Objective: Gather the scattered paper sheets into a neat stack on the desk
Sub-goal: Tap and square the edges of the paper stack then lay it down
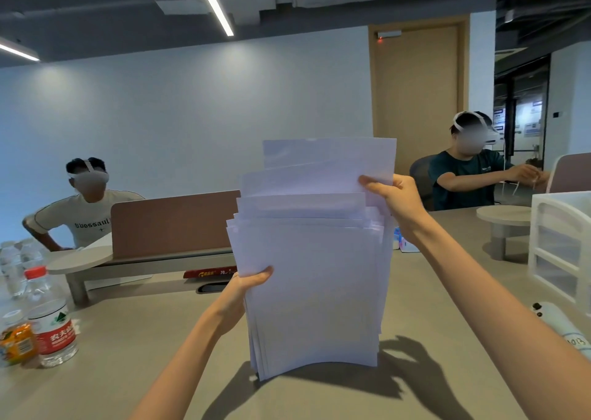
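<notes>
A bundle of white paper sheets [313, 285] stands upright on the beige desk [144, 349], its lower edge resting on the desktop. The sheets are uneven, and several stick out above the rest at the top. My left hand [246, 287] grips the bundle's left edge about halfway up, thumb on the near face. My right hand [395, 197] pinches the upper right of the taller sheets, thumb on the near face. The bottom of the bundle bows slightly.
Water bottles [52, 320] and an orange packet [17, 343] stand at the left. A white drawer unit [559, 247] and a white controller [558, 322] sit at the right. A pink divider [172, 224] and two seated people in headsets are beyond the desk.
</notes>
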Action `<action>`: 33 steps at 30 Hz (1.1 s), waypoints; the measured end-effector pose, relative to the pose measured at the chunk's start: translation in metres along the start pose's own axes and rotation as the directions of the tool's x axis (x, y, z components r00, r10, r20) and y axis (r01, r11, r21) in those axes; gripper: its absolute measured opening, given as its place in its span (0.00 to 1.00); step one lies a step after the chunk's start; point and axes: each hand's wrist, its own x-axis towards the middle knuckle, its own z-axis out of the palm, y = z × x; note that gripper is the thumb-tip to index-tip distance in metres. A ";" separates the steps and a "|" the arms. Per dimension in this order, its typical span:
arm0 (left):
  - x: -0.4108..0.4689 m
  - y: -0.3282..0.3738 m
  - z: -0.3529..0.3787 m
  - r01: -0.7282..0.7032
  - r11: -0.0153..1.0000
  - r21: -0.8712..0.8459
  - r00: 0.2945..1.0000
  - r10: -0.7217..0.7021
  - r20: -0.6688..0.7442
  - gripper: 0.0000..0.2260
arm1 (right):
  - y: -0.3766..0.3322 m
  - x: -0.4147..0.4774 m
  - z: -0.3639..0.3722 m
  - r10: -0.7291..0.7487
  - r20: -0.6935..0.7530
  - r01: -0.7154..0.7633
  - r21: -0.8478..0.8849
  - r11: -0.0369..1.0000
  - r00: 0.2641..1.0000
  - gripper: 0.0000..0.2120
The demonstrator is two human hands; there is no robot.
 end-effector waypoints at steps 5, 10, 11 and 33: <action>0.000 0.003 0.002 0.007 1.000 -0.017 1.000 -0.007 0.012 0.34 | 0.008 -0.002 -0.019 -0.046 -0.075 0.044 -0.028 0.999 0.996 0.07; -0.003 0.005 0.005 0.005 1.000 -0.021 1.000 -0.005 0.013 0.37 | 0.023 -0.019 -0.028 0.028 0.058 -0.028 -0.005 1.000 0.998 0.16; -0.003 0.005 0.005 0.004 1.000 -0.018 1.000 -0.004 0.008 0.39 | 0.029 -0.022 -0.031 0.047 0.079 -0.047 -0.007 0.999 0.996 0.18; -0.001 0.029 0.027 -0.054 0.998 -0.014 0.993 0.052 -0.108 0.14 | 0.070 -0.061 0.023 0.071 0.129 -0.069 -0.020 0.997 0.989 0.08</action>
